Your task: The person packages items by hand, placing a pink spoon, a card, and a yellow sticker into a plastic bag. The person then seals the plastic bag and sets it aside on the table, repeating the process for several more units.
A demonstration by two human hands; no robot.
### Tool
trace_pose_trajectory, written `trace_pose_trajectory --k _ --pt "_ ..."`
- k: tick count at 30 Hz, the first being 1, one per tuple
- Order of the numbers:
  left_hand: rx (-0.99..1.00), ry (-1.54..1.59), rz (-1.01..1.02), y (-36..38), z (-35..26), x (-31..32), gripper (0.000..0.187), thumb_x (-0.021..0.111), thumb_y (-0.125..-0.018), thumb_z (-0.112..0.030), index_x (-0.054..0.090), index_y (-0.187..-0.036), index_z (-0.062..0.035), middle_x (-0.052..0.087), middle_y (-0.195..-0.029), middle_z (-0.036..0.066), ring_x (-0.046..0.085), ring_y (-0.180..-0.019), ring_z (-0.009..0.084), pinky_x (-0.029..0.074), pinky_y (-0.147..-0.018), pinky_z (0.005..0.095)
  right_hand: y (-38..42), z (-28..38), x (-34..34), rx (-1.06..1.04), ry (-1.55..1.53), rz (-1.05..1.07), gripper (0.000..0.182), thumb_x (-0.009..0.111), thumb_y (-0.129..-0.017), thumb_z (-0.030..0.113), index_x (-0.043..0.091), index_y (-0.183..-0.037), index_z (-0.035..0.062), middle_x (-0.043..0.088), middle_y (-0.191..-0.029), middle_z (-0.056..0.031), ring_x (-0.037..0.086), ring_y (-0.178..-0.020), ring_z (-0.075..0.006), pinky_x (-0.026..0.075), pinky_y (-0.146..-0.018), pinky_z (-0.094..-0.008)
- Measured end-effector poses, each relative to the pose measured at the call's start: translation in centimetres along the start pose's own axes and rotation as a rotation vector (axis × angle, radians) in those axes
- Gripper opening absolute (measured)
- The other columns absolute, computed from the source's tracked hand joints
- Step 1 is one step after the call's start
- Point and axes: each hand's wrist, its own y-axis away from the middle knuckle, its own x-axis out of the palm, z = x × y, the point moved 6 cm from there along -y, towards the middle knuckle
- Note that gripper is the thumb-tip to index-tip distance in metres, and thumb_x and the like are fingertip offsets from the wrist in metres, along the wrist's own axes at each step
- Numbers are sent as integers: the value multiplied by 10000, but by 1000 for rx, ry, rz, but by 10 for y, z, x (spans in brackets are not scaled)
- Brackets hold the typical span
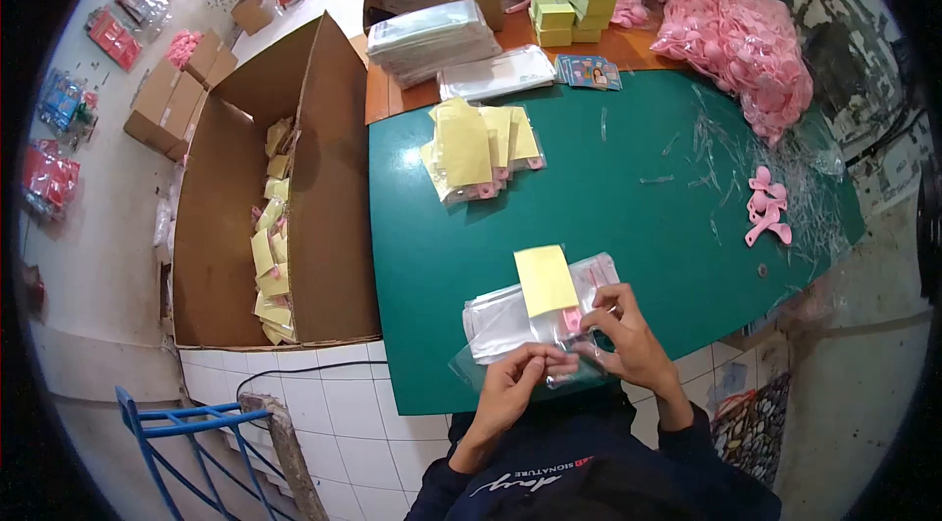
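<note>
A clear plastic bag with a yellow card (547, 281) and a small pink piece (572, 321) in it lies over a stack of flat clear bags (497, 325) at the table's near edge. My left hand (515, 386) is closed, thumb and fingers pinching the bag's lower edge. Just right of the pink piece, my right hand (628, 337) is closed with curled thumb and forefinger on the bag's right side. Farther up the table lies a pile of bagged yellow cards (463, 153), pink bits showing at their lower ends.
Left of the green table (589, 207) stands a tall cardboard box (334, 197) holding several yellow-card packs (270, 266). Pink scoops (767, 207) lie at right, below a large bag of pink scoops (736, 45). Yellow boxes (572, 9) and wrapped stacks (432, 35) stand behind.
</note>
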Motion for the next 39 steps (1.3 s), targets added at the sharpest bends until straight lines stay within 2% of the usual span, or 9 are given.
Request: trace_pose_trajectory --k 2,5,9,15,18,24,30,33,39 --pt "21 16 107 8 -1 -1 227 378 -962 -104 524 -1056 42 606 -1051 206 625 -966 270 503 -846 335 7 -7 5 24 -53 -12 260 726 -699 66 580 -913 53 431 -980 -95 507 -854 -222 452 -734 -329" --pt "-23 147 100 15 -3 -10 166 431 -932 -55 524 -1049 17 622 -1020 190 626 -966 248 514 -814 305 13 -10 4 49 -138 0 217 725 -699 60 597 -873 51 436 -958 -84 512 -828 -204 455 -720 -318" --pt "129 -668 -49 9 -15 -4 166 578 -830 19 535 -989 16 644 -973 105 632 -894 165 529 -748 276 19 -9 5 44 -171 58 200 724 -699 57 604 -858 41 452 -942 -81 511 -823 -197 455 -723 -312" --pt "176 -709 -121 19 1 -10 129 620 -810 -23 555 -919 1 609 -860 91 633 -749 167 521 -653 265 35 -17 14 279 -379 94 109 664 -771 35 593 -850 11 506 -948 -88 557 -834 -171 490 -729 -293" --pt "109 -647 -182 23 1 -10 126 636 -805 -43 563 -899 -1 607 -848 86 625 -738 154 515 -629 261 47 -28 28 488 -726 42 81 632 -814 35 580 -856 -11 558 -918 -86 593 -800 -137 523 -686 -269" --pt "126 -590 -324 24 12 -14 102 636 -816 -67 573 -855 3 607 -823 71 621 -700 142 510 -604 245 45 -22 32 623 -644 -119 73 607 -827 -14 537 -837 -30 610 -720 -58 612 -658 -101 509 -603 -221" --pt "57 -478 -379 27 15 -16 111 632 -828 -58 556 -861 16 607 -833 59 616 -768 108 509 -572 241 43 -16 30 579 -456 -217 148 652 -795 -12 513 -844 -26 623 -712 -80 618 -620 -97 496 -548 -210" --pt "121 -326 -465 28 14 -16 117 605 -842 -26 523 -902 32 599 -878 71 610 -798 109 520 -581 238 41 -14 29 549 -418 -210 162 663 -786 -11 504 -819 -18 621 -704 -84 620 -621 -98 494 -541 -209" --pt "71 -249 -333 27 25 -21 147 579 -846 9 522 -978 40 569 -1007 100 605 -818 121 544 -600 231 34 -7 29 496 -427 -186 187 652 -788 -16 597 -966 -31 623 -709 -76 617 -617 -100 493 -542 -211"
